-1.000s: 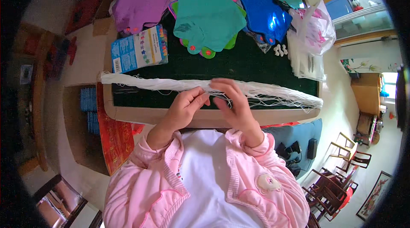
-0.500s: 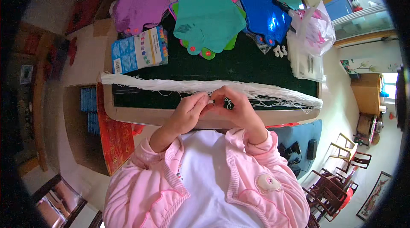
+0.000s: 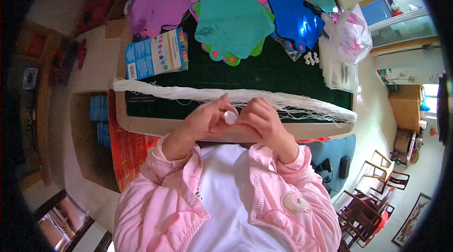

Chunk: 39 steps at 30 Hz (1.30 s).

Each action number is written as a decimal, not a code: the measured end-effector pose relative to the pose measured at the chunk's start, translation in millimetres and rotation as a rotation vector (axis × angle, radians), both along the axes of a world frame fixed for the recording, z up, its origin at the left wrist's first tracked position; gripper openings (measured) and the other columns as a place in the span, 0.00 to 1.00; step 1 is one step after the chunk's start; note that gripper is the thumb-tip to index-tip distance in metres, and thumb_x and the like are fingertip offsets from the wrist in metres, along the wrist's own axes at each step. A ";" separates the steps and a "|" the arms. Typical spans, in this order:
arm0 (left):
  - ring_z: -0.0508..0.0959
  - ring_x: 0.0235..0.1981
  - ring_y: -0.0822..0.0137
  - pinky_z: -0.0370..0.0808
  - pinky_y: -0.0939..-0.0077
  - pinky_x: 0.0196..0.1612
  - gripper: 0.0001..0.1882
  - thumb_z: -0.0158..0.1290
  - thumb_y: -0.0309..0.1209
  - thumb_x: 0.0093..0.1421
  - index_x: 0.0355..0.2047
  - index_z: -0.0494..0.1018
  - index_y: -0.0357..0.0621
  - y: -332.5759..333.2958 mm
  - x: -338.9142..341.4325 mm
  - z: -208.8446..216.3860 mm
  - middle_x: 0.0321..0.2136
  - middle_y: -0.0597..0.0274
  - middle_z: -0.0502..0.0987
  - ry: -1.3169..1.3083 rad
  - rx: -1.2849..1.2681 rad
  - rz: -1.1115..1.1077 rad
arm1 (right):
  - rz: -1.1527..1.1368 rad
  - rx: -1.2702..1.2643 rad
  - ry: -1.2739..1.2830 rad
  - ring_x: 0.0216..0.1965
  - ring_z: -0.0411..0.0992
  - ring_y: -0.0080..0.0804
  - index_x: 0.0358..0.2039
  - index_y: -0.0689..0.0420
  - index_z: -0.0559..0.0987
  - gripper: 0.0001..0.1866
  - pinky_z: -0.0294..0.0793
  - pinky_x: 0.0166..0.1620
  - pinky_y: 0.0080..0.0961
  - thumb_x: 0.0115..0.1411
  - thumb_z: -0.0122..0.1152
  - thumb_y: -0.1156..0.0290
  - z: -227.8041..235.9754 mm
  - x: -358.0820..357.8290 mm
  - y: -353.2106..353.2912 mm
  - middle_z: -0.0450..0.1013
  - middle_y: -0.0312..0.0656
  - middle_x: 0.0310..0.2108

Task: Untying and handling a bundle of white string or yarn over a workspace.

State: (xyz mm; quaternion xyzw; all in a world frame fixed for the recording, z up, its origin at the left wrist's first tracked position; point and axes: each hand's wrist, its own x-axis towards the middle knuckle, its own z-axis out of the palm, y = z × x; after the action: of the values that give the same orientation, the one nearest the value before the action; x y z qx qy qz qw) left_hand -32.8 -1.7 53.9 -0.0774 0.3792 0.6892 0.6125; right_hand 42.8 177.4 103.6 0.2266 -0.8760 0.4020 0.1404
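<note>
My left hand (image 3: 207,119) is closed around a small white round piece (image 3: 230,117), whose exact kind I cannot make out. Close against it, my right hand (image 3: 260,119) has its fingers curled and pinched together; what they hold, if anything, is hidden. Both hands are above the table's near edge. Just beyond them a long hank of white string (image 3: 188,93) stretches across the table, with loose strands hanging along its right part.
Stacks of felt shapes lie farther back: teal (image 3: 231,21), purple (image 3: 158,9) and blue (image 3: 296,21). A blue-and-white printed package (image 3: 155,54) is at left. Small white bone-shaped pieces (image 3: 311,58) lie beside clear bags (image 3: 337,70) and a white plastic bag (image 3: 351,37).
My hands have shifted from a tight fingertip pinch to a looser curl, and the white round piece now shows between them. The string hank stays in place.
</note>
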 end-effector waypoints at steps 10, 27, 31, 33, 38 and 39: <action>0.68 0.15 0.78 0.64 0.84 0.16 0.03 0.56 0.24 0.54 0.29 0.74 0.38 -6.8 6.9 19.3 0.20 0.64 0.74 0.331 -0.047 0.032 | -0.022 -0.315 -0.346 0.35 0.68 0.38 0.29 0.61 0.71 0.06 0.66 0.39 0.28 0.50 0.58 0.77 -20.3 -2.1 1.7 0.67 0.42 0.30; 0.74 0.26 0.79 0.71 0.85 0.30 0.05 0.56 0.22 0.52 0.30 0.76 0.36 -4.4 4.0 15.8 0.24 0.65 0.77 1.229 -0.437 0.190 | -0.148 -0.023 -0.368 0.22 0.69 0.41 0.33 0.60 0.73 0.07 0.67 0.26 0.28 0.53 0.51 0.82 -9.7 17.6 -21.6 0.67 0.45 0.21; 0.75 0.27 0.78 0.71 0.84 0.31 0.05 0.57 0.21 0.51 0.30 0.76 0.36 -6.9 11.9 21.0 0.25 0.65 0.77 1.046 -0.203 0.018 | -0.186 -0.062 -0.281 0.25 0.69 0.46 0.31 0.61 0.72 0.09 0.68 0.27 0.30 0.48 0.50 0.84 -1.7 -2.2 -8.2 0.68 0.47 0.24; 0.73 0.24 0.80 0.68 0.87 0.25 0.05 0.56 0.21 0.51 0.30 0.76 0.35 -3.9 12.8 35.0 0.24 0.66 0.76 0.923 -0.073 0.022 | -0.205 -0.132 -0.287 0.24 0.68 0.47 0.31 0.61 0.72 0.10 0.67 0.27 0.30 0.47 0.50 0.84 -23.6 -11.3 -4.7 0.68 0.47 0.24; 0.71 0.20 0.82 0.65 0.90 0.21 0.04 0.55 0.21 0.53 0.31 0.76 0.38 -4.1 4.5 21.8 0.24 0.68 0.76 0.772 -0.125 0.182 | -0.130 -0.112 -0.301 0.22 0.68 0.43 0.31 0.57 0.71 0.09 0.67 0.25 0.36 0.47 0.56 0.75 -44.0 5.6 -17.3 0.66 0.44 0.22; 0.72 0.21 0.81 0.66 0.88 0.22 0.05 0.55 0.22 0.53 0.31 0.76 0.38 -3.3 4.3 18.8 0.23 0.67 0.76 0.849 -0.210 0.222 | -0.129 -0.111 -0.302 0.22 0.68 0.43 0.31 0.57 0.71 0.09 0.67 0.25 0.36 0.47 0.56 0.75 -40.7 8.7 -17.3 0.66 0.44 0.22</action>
State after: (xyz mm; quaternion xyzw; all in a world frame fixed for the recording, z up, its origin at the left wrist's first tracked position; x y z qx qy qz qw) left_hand -28.5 -5.0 72.7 0.1102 0.6542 0.6792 0.3138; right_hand 51.4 160.2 62.9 0.0988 -0.8762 0.4696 0.0448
